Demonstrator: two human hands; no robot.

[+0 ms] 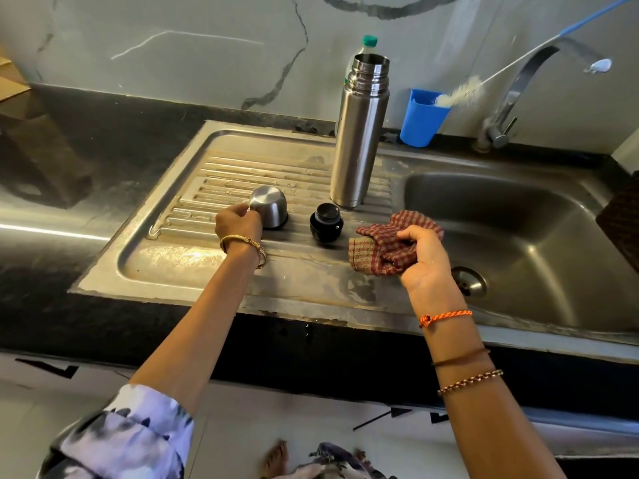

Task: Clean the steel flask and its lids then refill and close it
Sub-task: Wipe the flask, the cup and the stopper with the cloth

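Note:
The tall steel flask (358, 133) stands upright and uncapped on the ribbed drainboard (193, 257). In front of it the steel cup lid (269, 205) sits upside down, and my left hand (238, 221) grips its left side with curled fingers. To its right, the black inner stopper (326, 221) stands alone on the drainboard, touched by neither hand. My right hand (423, 257) holds a crumpled red checked cloth (383, 247) just above the drainboard's right end, near the basin edge.
The steel sink basin (518, 243) lies to the right with its drain (468, 281). A tap (511, 98) rises behind it. A blue cup (423, 117) holds a bottle brush (460, 95). A green-capped bottle (366, 44) stands behind the flask. Black counter (86, 160) extends left.

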